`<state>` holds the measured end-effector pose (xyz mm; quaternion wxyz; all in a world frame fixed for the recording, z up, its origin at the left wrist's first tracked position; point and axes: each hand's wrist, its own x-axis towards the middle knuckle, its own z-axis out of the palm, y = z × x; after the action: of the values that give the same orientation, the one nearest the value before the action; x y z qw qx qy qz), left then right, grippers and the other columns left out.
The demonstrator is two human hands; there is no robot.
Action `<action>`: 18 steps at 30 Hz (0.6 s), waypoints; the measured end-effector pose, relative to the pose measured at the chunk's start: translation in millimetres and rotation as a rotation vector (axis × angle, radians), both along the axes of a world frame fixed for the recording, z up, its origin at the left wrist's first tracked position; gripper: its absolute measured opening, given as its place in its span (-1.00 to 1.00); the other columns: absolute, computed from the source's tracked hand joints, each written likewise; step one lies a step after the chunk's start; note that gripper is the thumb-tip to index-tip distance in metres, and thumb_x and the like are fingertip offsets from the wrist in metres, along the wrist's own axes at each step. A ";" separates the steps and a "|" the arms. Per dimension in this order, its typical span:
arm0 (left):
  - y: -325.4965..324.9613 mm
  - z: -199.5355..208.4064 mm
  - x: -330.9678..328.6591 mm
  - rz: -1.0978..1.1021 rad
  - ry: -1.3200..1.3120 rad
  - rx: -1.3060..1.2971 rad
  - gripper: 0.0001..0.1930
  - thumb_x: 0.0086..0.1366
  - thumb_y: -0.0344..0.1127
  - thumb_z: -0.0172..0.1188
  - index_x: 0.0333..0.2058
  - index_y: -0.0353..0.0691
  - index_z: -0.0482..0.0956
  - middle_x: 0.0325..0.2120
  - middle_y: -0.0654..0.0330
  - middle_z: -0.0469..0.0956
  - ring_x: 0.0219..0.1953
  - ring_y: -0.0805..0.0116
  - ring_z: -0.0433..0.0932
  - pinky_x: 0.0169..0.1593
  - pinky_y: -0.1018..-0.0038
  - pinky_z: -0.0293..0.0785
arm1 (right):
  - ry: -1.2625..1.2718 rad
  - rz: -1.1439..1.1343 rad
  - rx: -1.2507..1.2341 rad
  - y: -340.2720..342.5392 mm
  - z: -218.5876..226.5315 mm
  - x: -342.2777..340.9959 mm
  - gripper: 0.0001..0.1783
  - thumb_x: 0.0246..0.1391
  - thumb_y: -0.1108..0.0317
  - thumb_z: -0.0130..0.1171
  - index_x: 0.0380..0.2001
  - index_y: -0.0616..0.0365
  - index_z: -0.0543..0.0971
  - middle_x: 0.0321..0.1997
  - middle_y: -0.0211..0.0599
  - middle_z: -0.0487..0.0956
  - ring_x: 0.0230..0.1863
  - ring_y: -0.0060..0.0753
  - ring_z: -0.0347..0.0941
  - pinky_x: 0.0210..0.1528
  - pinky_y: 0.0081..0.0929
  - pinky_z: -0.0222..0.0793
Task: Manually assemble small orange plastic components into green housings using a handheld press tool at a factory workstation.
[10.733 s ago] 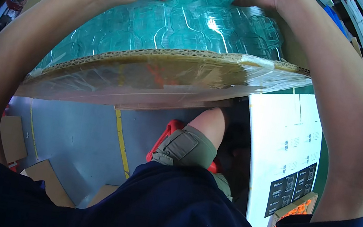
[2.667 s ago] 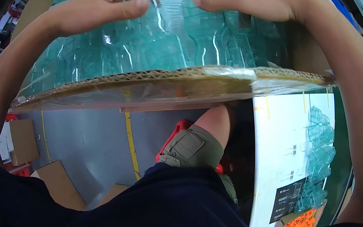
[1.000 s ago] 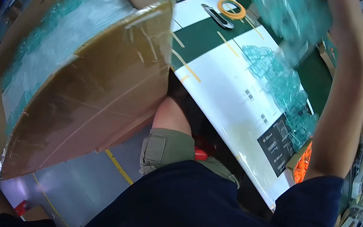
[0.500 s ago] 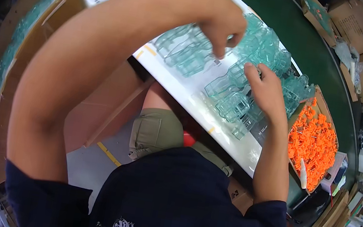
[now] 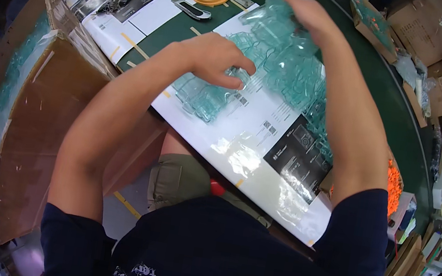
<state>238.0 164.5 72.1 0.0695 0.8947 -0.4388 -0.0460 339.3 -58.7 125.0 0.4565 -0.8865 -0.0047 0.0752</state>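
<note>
A large carton (image 5: 54, 129) is standing left of a green tabletop (image 5: 163, 30) bearing white sheets (image 5: 215, 137). One tape roll (image 5: 210, 3), one cutter (image 5: 192, 10) and many teal pieces (image 5: 295, 69) are lying there. The left hand (image 5: 213, 59) and right hand (image 5: 312, 19) are touching them; whether fingers are clamping, I cannot tell.

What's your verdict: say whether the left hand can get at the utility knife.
Probably yes: the utility knife lies just beyond the left hand, with nothing visibly standing between them.

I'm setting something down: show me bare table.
Bare: near side of white sheet, between smaller teal heap and black panel; green strip between cutter and left hand. Crowded: far side, with larger teal heap and right hand.
</note>
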 end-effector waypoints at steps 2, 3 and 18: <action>6.0 -14.9 0.0 -0.012 -0.094 -0.109 -0.68 0.28 0.04 0.22 -0.09 0.05 0.64 -0.24 0.25 0.66 -0.20 0.16 0.63 -0.03 0.25 0.49 | 0.011 0.019 -0.072 14.1 -17.7 23.5 -0.36 0.11 -0.14 0.08 -0.24 0.36 0.64 -0.24 -0.14 0.59 -0.25 -0.26 0.46 -0.18 -0.35 0.43; 10.6 -24.5 -2.3 -0.013 -0.134 -0.158 -0.70 0.30 0.03 0.21 -0.10 0.04 0.63 -0.23 0.26 0.65 -0.18 0.17 0.62 -0.02 0.25 0.48 | 0.034 0.026 -0.131 22.8 -28.3 31.1 -0.33 0.09 -0.13 0.05 -0.22 0.39 0.66 -0.15 -0.07 0.65 -0.18 -0.14 0.55 -0.09 -0.29 0.49; 47.0 101.5 -210.2 -0.086 -0.315 -0.336 -0.87 0.16 -0.43 0.29 -0.37 -0.08 0.52 -0.30 0.25 0.59 -0.27 0.33 0.54 -0.11 0.38 0.50 | 0.003 0.083 -0.802 30.0 -60.3 34.7 -0.22 0.22 -0.28 -0.24 0.23 0.02 0.54 0.27 -0.32 0.57 0.28 -0.07 0.46 0.23 -0.03 0.37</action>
<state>27.8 211.5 173.6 0.1462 0.8472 -0.4832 0.1653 374.0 -28.7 64.7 0.0708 -0.9933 -0.0101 0.0909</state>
